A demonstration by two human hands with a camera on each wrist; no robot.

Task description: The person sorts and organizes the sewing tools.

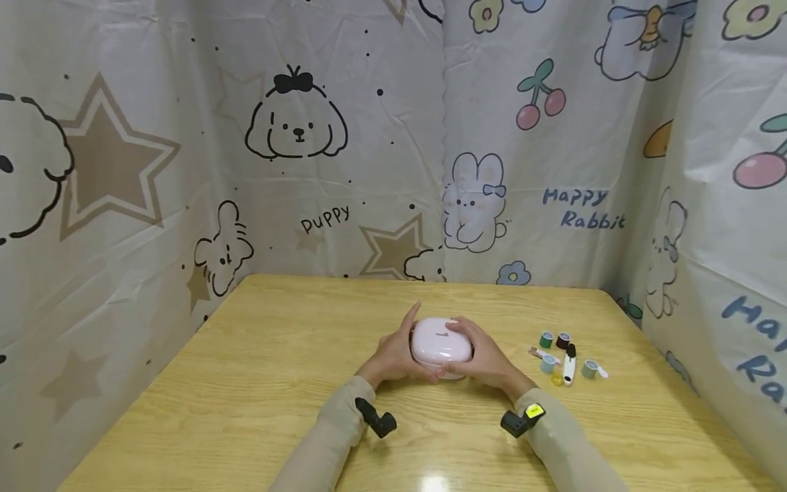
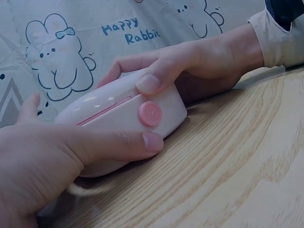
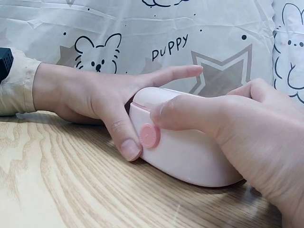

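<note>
A pale wood-grained worktop (image 1: 246, 362) stretched beneath the left hand (image 1: 392, 354) and the right hand (image 1: 488, 359), while a printed curtain (image 1: 393, 102) hung beyond them and to both sides. Both hands gripped the pink box (image 1: 439, 342) between them, thumbs on its near side beside a pink knob (image 2: 150, 113). Small pots (image 1: 546, 339) stood right of the right hand. The box's lettering was too small to read, its underside hidden; the sleeves (image 1: 335, 424) ran out of view.
</note>
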